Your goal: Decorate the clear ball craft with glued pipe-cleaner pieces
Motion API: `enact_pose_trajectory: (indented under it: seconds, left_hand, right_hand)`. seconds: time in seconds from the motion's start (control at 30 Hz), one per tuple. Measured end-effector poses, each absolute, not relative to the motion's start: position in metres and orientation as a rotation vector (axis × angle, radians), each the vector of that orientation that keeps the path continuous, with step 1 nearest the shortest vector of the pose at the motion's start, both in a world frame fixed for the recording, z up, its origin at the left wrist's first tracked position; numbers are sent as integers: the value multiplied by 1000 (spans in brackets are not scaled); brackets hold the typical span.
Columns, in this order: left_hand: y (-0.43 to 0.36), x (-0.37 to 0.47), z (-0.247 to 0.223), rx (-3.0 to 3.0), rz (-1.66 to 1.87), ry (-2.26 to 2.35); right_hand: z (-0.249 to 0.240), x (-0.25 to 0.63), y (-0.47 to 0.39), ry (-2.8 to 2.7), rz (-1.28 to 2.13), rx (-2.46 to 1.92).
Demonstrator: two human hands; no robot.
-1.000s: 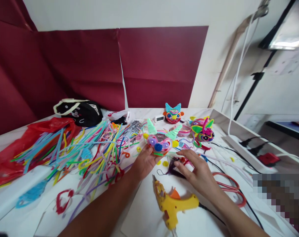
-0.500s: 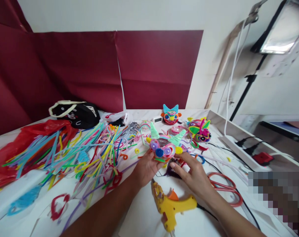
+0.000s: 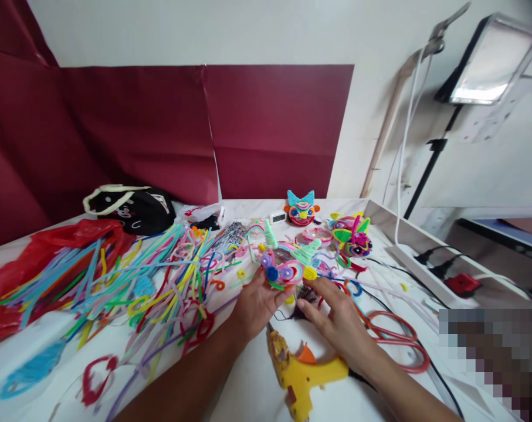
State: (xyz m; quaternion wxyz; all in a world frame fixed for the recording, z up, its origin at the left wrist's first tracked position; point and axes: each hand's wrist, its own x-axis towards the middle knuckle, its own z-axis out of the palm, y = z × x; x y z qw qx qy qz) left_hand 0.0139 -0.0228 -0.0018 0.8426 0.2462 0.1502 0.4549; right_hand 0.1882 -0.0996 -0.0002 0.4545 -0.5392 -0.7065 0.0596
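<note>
A colourful lion-like head made of pipe cleaners has pale green pointed ears, purple button eyes, a blue round nose and a yellow disc at its right side. My left hand grips it from below, fingers closed on its underside. Close to its right lower edge is my right hand, with thumb and index finger apart; the index tip reaches the edge by the yellow disc. Beneath, between the hands, lies a dark tassel-like bundle, partly covered by my right thumb. A yellow glue gun rests on the table below both hands.
Loose pipe cleaners cover the left side, some in a red plastic bag. Red-handled scissors lie at right. Two finished heads, one blue-eared and one pink-and-green, stand behind. A power strip sits right.
The pipe cleaner head has shifted slightly left and turned a little in my left hand. My right hand stays beside it. The whole view has moved slightly.
</note>
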Motion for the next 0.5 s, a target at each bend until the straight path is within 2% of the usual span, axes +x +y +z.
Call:
enact_pose_trajectory:
  seconds: [0.5]
  left_hand:
    - [-7,0,5,494,969,353]
  right_hand:
    - [12,207,-99,-1637,90,-1323]
